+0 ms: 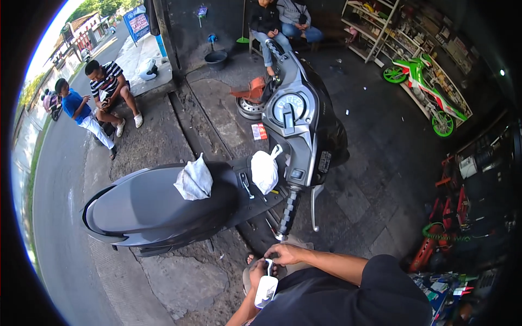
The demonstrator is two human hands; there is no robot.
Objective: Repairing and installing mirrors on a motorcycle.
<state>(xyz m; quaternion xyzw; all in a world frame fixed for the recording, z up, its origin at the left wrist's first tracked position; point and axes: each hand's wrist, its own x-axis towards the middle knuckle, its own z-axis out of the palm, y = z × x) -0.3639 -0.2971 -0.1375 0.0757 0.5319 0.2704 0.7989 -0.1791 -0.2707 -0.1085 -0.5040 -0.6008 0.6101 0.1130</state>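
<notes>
At the bottom of the head view, my left hand (256, 274) is closed round the stem of a side mirror (266, 292), whose pale glass hangs below the fingers. My right hand (285, 254) reaches across from the right, its fingers closed at the top end of the stem. Both hands are just below the handlebar grip (289, 213) of a grey and black scooter (157, 198). A white rag (194, 179) lies on its seat. On the footboard are a white plastic bag (265, 171) and a metal tool (246, 186), perhaps a wrench.
The brake lever (315, 209) sticks out near my right forearm. A wheel (249, 107) lies beyond the scooter. Two people (98, 95) are at the roadside, and two more sit at the back. A green and white small motorcycle (429, 89) stands by shelves; red tools (448, 212) line the right.
</notes>
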